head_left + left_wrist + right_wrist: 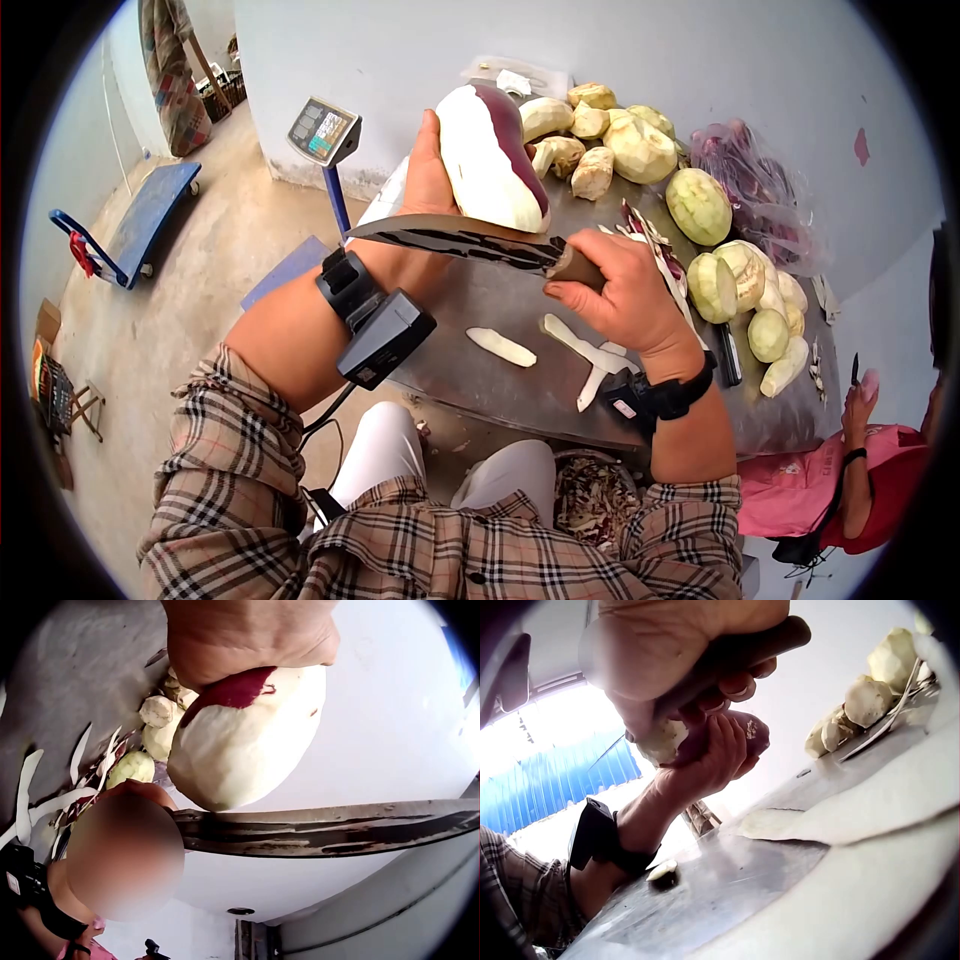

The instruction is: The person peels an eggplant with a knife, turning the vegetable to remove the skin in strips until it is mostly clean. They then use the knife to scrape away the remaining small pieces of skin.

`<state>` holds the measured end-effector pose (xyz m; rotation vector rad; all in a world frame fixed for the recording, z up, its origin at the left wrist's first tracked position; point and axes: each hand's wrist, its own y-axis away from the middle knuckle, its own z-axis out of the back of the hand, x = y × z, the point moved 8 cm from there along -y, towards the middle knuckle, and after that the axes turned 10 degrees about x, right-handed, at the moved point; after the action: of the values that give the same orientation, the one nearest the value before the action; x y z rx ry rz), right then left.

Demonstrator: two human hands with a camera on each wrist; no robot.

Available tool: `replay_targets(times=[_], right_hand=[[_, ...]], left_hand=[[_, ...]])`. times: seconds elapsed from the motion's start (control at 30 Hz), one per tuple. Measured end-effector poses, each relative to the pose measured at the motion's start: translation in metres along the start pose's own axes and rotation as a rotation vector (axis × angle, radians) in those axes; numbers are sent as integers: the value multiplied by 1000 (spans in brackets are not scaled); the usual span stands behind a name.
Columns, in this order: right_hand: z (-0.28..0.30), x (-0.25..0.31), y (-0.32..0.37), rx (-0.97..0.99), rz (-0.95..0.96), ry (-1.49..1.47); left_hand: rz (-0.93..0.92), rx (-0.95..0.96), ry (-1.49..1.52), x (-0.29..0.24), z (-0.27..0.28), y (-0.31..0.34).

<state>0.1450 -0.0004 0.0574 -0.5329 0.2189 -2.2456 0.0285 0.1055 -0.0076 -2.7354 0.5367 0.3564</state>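
My left hand (pixel 428 180) grips a large eggplant (pixel 480 165) and holds it up over the table. Most of the side facing me is peeled white, with purple skin left along the right edge. In my right hand (pixel 632 295) is a long curved knife (pixel 450 240), its dark-streaked blade pointing left across the near end of the eggplant. The left wrist view shows the blade (pixel 322 829) just past the eggplant's pale end (pixel 232 757). Curled fingers wrap the dark knife handle (pixel 742 656) in the right wrist view. Strips of peel (pixel 502 346) lie on the metal table (pixel 450 375).
Several peeled eggplants (pixel 640 148) sit at the table's back and right, near a plastic bag of purple ones (pixel 750 185). A black-handled tool (pixel 731 352) lies at right. Below is a bucket of peelings (pixel 595 490). A scale (pixel 323 130) stands left; another person (pixel 870 480) is right.
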Motion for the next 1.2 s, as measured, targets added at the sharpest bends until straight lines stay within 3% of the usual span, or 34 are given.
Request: replay_targets(times=[0.27, 0.37, 0.5, 0.6, 0.7, 0.83, 1.0, 1.2], right_hand=[[1, 3, -1, -34, 34, 56], [-1, 4, 0, 6, 18, 83], [7, 5, 2, -100, 61, 163], [20, -13, 5, -213, -18, 99], [21, -16, 9, -168, -48, 68], [8, 0, 3, -52, 72, -5], [2, 4, 0, -14, 53, 28], [3, 5, 0, -30, 67, 55]], left_hand=[[-4, 75, -26, 0, -1, -2], [100, 64, 72, 6, -4, -1], [91, 78, -16, 6, -6, -4], [109, -94, -34, 14, -19, 14], [114, 16, -91, 13, -15, 10], [-6, 68, -80, -2, -6, -1], [86, 68, 65, 0, -3, -1], [48, 38, 107, 3, -3, 0]])
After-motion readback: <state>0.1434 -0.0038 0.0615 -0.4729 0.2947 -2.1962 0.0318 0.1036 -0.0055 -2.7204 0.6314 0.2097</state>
